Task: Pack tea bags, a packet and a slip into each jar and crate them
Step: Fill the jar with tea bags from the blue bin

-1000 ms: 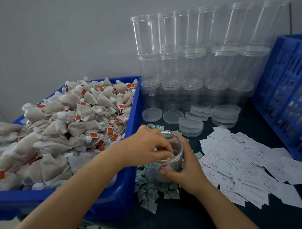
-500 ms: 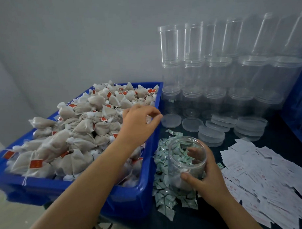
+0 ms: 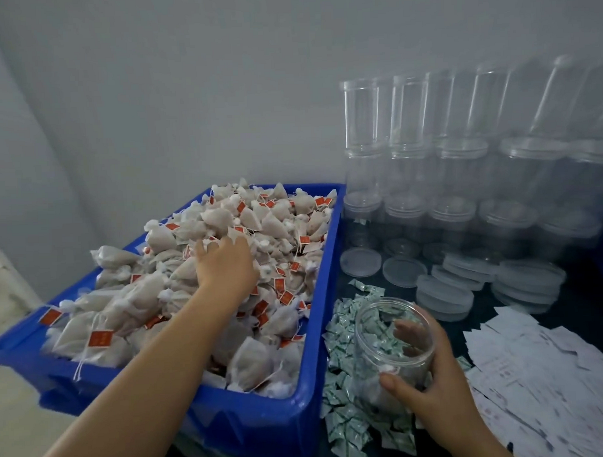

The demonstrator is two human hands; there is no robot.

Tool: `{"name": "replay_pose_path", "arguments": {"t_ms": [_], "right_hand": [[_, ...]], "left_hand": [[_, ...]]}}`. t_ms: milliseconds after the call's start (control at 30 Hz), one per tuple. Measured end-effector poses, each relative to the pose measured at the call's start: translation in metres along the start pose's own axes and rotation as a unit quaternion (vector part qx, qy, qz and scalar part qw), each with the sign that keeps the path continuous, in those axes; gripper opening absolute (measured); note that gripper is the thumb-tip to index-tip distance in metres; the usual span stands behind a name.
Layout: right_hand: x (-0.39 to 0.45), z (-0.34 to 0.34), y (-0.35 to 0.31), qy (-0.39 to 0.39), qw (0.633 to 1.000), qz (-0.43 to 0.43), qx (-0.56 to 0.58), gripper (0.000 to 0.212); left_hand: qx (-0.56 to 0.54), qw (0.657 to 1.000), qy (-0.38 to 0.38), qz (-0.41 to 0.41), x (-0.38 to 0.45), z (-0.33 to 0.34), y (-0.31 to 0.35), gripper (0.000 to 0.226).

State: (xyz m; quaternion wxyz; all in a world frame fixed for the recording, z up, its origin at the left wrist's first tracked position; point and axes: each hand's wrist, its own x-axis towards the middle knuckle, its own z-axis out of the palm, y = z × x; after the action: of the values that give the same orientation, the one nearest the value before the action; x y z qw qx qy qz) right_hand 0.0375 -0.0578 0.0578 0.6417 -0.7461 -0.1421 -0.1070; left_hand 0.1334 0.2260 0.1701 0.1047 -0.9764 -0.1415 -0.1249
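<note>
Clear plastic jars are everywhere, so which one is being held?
The clear plastic jar in front, standing among the small green-and-white packets, gripped by the right hand. All the other jars stand stacked by the wall, untouched.

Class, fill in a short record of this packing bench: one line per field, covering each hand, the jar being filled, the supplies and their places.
Left hand: reaches into the tea bags, fingers curled on the pile
Right hand: grips the open jar
Jar contents: a few tea bags at the bottom, no lid
Blue bin: heaped with tea bags, left of the jar
Green packets: loose pile under and around the jar
Paper slips: spread at right
Lids: stacked behind the jar
Empty jars: stacked along the wall
</note>
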Motion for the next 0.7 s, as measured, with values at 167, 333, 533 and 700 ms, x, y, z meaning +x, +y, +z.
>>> {"name": "replay_pose_path", "arguments": {"t_ms": [167, 333, 533, 700], "right_hand": [[-0.001, 0.001, -0.002, 0.004, 1.000, 0.003, 0.000, 0.094], [-0.001, 0.001, -0.003, 0.004, 1.000, 0.009, 0.008, 0.098], [0.000, 0.000, -0.002, 0.006, 1.000, 0.003, 0.005, 0.095], [0.000, 0.000, -0.003, 0.003, 1.000, 0.005, 0.007, 0.098]], "left_hand": [[0.068, 0.998, -0.010, 0.011, -0.003, -0.001, -0.003, 0.030], [0.070, 0.997, 0.001, -0.015, -0.002, -0.003, -0.009, 0.024], [0.074, 0.997, -0.003, -0.031, -0.003, -0.010, -0.009, 0.010], [0.011, 0.998, 0.056, -0.041, -0.004, -0.010, -0.019, 0.018]]}}
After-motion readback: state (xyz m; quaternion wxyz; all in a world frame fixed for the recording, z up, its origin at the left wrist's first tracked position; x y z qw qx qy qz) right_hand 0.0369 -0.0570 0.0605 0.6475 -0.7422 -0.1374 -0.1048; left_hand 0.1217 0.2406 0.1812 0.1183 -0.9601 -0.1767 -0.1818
